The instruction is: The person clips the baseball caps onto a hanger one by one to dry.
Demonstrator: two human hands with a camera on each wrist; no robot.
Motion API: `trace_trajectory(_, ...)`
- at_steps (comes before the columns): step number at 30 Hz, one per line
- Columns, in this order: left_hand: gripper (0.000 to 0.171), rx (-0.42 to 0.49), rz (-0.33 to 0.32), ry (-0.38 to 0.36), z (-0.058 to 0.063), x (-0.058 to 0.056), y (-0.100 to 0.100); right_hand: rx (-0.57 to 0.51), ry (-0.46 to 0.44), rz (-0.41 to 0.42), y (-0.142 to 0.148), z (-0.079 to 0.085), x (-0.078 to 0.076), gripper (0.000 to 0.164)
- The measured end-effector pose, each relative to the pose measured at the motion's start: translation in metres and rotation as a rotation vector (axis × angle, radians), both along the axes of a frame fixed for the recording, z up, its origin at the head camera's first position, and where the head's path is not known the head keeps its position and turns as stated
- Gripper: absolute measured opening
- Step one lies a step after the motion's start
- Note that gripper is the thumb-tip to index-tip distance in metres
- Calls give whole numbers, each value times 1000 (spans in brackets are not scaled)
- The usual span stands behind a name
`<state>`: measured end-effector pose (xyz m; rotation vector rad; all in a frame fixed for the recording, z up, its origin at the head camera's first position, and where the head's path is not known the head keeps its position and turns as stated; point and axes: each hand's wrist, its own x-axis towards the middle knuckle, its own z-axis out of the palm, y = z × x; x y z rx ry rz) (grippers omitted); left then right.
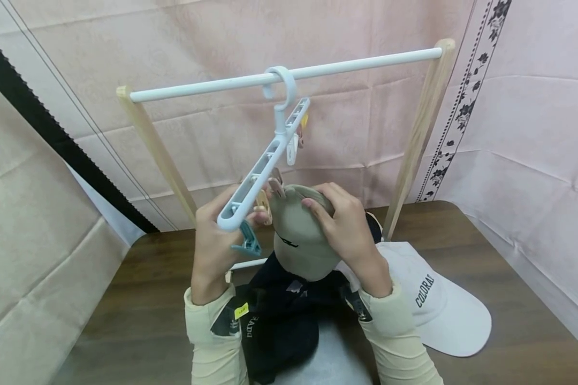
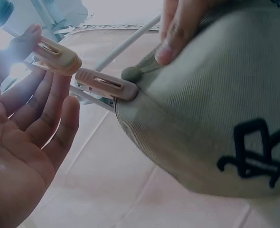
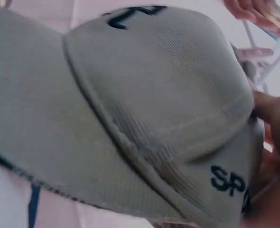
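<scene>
An olive-beige cap [image 1: 296,235] with dark lettering hangs below a light blue clip hanger [image 1: 257,174]. My right hand [image 1: 349,227] grips its crown, thumb pressed on the fabric near the top button. In the left wrist view, a pinkish clothespin [image 2: 107,85] bites the cap beside that button. My left hand [image 1: 214,240] pinches a cream clothespin [image 2: 57,56] between thumb and fingers, close to the pinkish one. A teal clothespin [image 1: 249,240] dangles at the hanger's near end. The cap's brim [image 3: 31,104] shows in the right wrist view.
The hanger hooks over a white rail [image 1: 356,65] between wooden posts [image 1: 416,139]. A pale clothespin [image 1: 292,149] hangs farther along it. On the brown table [image 1: 139,321] lie a white cap [image 1: 443,305] at right and dark caps [image 1: 284,331] under my forearms.
</scene>
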<state>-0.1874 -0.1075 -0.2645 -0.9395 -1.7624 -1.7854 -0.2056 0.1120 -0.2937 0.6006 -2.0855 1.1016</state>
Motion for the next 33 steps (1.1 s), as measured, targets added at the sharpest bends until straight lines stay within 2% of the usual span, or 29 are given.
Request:
trace_trajectory(4,32,41,-32,5,2,3,0,-29,-2,-52,-11,-6,-4,23)
trace_trajectory(10,31,72,9,57,6,7,1,-34,-51,-59,-17,-8,-10,25)
trace_trajectory(14,32,96,21,76,8,10,0,11,-139,-40,-17,-8,-12,25)
trace_trajectory(20,30,138,-105,111,11,9,-2,134,-333,39,-15,-6,-11,30)
trace_trajectory(21,29,138,-121,116,11,8,-2,159,-360,49,-13,-5,-11,32)
trace_trajectory(24,31,125,-115,135,13,4,1,232,-432,63,-1,-3,-10,39)
trace_trajectory(27,34,102,-82,145,11,1,5,309,-485,63,15,-3,-9,42)
trace_trajectory(29,36,98,-66,146,9,-1,8,355,-493,69,27,-6,-8,41)
trace_trajectory(33,35,87,-42,137,5,-4,12,381,-492,92,49,-17,-8,36)
